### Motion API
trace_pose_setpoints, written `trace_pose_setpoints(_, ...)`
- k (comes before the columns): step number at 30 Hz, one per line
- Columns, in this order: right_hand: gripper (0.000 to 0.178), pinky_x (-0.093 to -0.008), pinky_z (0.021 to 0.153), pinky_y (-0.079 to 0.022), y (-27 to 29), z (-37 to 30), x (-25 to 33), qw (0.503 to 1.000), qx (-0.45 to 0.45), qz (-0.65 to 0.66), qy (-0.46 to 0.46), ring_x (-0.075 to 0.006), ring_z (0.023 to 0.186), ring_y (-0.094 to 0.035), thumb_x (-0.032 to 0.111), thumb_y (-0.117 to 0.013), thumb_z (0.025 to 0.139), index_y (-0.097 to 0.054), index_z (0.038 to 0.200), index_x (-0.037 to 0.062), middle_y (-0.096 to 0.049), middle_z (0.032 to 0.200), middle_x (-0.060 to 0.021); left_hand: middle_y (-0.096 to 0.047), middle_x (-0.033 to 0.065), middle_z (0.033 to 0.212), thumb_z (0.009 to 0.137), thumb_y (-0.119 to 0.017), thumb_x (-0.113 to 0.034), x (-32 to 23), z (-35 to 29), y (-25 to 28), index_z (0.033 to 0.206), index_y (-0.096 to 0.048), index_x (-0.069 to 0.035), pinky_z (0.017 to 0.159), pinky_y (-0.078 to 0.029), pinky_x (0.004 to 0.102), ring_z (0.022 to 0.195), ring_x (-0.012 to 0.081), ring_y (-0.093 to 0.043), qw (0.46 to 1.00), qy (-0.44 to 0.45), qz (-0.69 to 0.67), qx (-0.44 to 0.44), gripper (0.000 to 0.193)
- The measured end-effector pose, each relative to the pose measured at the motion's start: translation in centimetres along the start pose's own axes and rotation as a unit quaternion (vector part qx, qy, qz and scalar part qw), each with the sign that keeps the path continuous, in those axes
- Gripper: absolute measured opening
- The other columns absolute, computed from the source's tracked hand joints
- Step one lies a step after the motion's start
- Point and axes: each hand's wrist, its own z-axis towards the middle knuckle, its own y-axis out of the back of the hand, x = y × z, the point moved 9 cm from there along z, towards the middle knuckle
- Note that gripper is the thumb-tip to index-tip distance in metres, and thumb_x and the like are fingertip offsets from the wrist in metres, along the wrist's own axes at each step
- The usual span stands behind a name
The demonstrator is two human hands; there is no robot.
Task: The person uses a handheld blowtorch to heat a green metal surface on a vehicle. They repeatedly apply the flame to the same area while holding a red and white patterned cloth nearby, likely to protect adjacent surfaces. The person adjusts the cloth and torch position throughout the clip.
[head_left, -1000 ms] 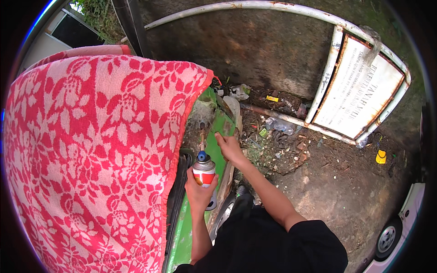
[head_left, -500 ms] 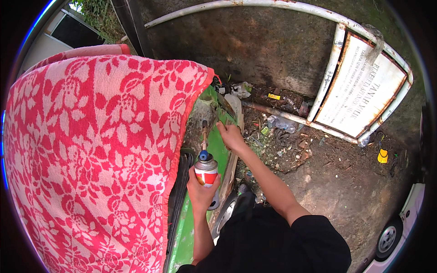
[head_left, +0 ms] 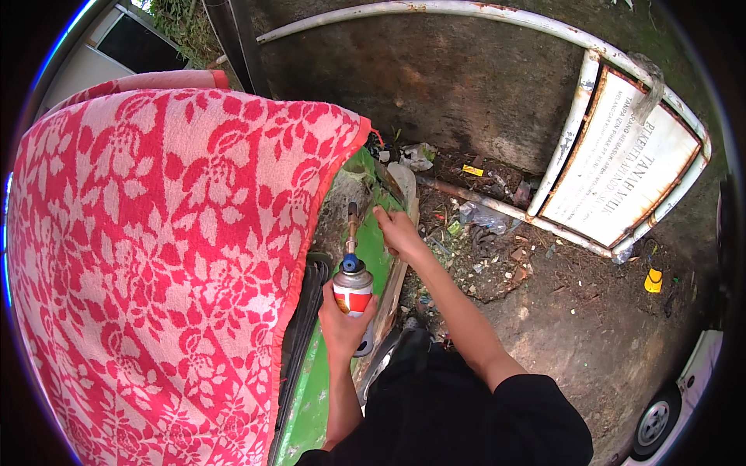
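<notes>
My left hand (head_left: 340,326) is wrapped around a red and white gas canister (head_left: 353,299). Screwed on top is a blowtorch head (head_left: 352,231) with a blue collar; its nozzle points away from me, over a bare grey patch (head_left: 342,194). I see no flame. This patch lies at the far end of a green-painted vehicle panel (head_left: 315,396), scuffed in places. At the panel's right edge my right hand (head_left: 398,231) is closed, fingers curled toward the loose-looking green surface. Whatever it grips is hidden.
A pink and red floral blanket (head_left: 171,233) drapes over the left side. Beyond the panel, litter (head_left: 482,217) lies on the soil by a wall. A rusty white-framed sign (head_left: 614,155) leans at the right, with a car wheel (head_left: 657,423) at the lower right.
The view has shifted slightly, so the surroundings sit a little differently. Both hands keep nearly the same places, the left still around the torch canister.
</notes>
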Motion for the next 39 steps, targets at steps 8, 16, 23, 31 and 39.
trace_pose_setpoints(8,0.054,-0.0337,0.038,-0.025,0.5,-0.1,0.2,1.000,0.000,-0.031,-0.001,-0.0115,0.038,-0.032,0.051,-0.057,0.105,-0.053,0.074,0.0070,-0.035,0.051,0.0039,-0.074,0.0180,0.097,0.076,-0.091,-0.020,0.3,0.1,-0.3,0.124,-0.056,0.000,0.076,-0.058,0.0389,0.083,0.0253,-0.074,1.000,-0.009,0.015,-0.009,0.062)
trace_pose_setpoints(16,0.061,-0.0403,0.040,-0.036,0.8,-0.1,0.8,0.994,-0.044,-0.096,0.037,-0.0184,0.036,-0.043,0.048,-0.056,0.105,-0.056,0.068,-0.0004,-0.047,0.051,-0.0035,-0.074,0.0186,0.096,0.076,-0.092,-0.021,-0.4,1.0,-0.7,0.122,-0.056,0.001,0.074,-0.058,0.0390,0.081,0.0257,-0.074,1.000,-0.002,0.004,-0.003,0.063)
trace_pose_setpoints(23,0.061,-0.0422,0.043,-0.038,1.3,0.9,0.4,0.994,-0.063,-0.078,0.038,-0.0226,0.039,-0.049,0.047,-0.058,0.103,-0.061,0.071,-0.0052,-0.055,0.054,-0.0094,-0.074,0.0171,0.096,0.075,-0.092,-0.019,0.2,1.4,-1.3,0.120,-0.056,0.000,0.075,-0.058,0.0381,0.082,0.0235,-0.074,1.000,0.009,0.019,0.011,0.060)
trace_pose_setpoints(31,0.062,-0.0415,0.045,-0.041,1.7,0.6,-0.5,0.991,-0.049,-0.113,0.049,-0.0234,0.041,-0.054,0.047,-0.059,0.103,-0.060,0.068,-0.0042,-0.054,0.052,-0.0114,-0.074,0.0132,0.095,0.077,-0.090,-0.014,-0.1,1.9,-1.7,0.117,-0.057,0.000,0.075,-0.058,0.0347,0.082,0.0175,-0.072,0.999,0.013,0.034,0.022,0.054)
trace_pose_setpoints(39,0.061,-0.0400,0.048,-0.038,2.2,1.0,0.8,0.990,-0.036,-0.134,0.036,-0.0153,0.046,-0.047,0.048,-0.059,0.104,-0.063,0.075,-0.0049,-0.050,0.053,-0.0056,-0.075,0.0133,0.094,0.078,-0.090,-0.015,0.1,2.1,-1.6,0.116,-0.057,-0.001,0.074,-0.057,0.0345,0.081,0.0170,-0.072,1.000,0.002,0.008,0.016,0.052)
